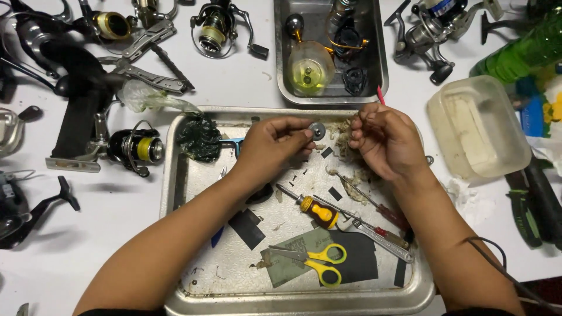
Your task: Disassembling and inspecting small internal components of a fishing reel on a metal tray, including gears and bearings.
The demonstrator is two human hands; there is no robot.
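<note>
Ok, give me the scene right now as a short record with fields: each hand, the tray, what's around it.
left hand: pinches a small grey washer at the fingertips
right hand: curled, fingertips at a wad of pale fibre; grip unclear
work tray: yellow scissors, yellow-handled screwdriver, black scraps
second tray: reel parts
table: fishing reels, pliers, clear plastic tub

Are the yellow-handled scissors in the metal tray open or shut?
Shut: the yellow-handled scissors lie flat in the metal tray, blades together as one point and the two handle loops side by side.
</note>
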